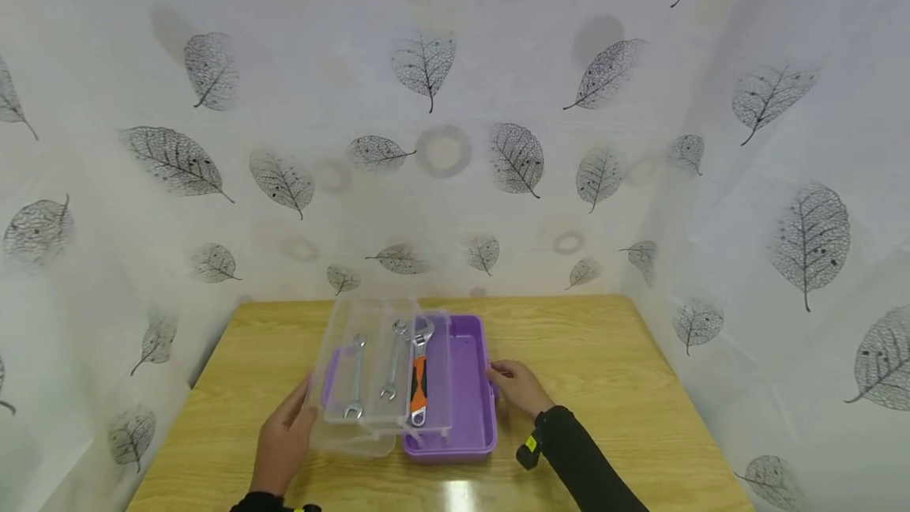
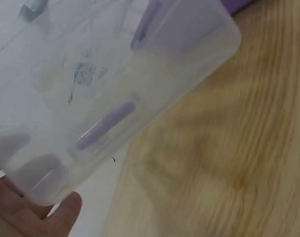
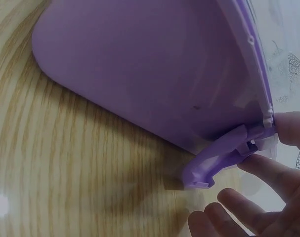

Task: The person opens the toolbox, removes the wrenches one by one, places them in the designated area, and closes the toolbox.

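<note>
Pinching clear lid point(image 2: 105, 91) (left) and purple box point(image 1: 468, 385) (right), partly curled hands point(image 1: 280, 441) point(image 1: 522, 389) span a wood-grain table point(image 1: 604, 370) before leaf-print sheeting point(image 1: 455, 208).

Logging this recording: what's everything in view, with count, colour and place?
toolbox base: one, purple, on the table
lid: one, clear, left of the base, raised
tray: at least one, clear, partly over the base
open-ended wrenches: two, silver, in the clear plastic
adjustable wrench: one, silver with orange-and-black handle, right of those
latch: one, purple, base's right side
table: one, light wood, below
backdrop: pale with dark leaf prints, count unclear, around the table
left hand: one, bare, gripping the lid's edge
right hand: one, bare, at the latch
sleeves: two, dark, at the wrists
</note>
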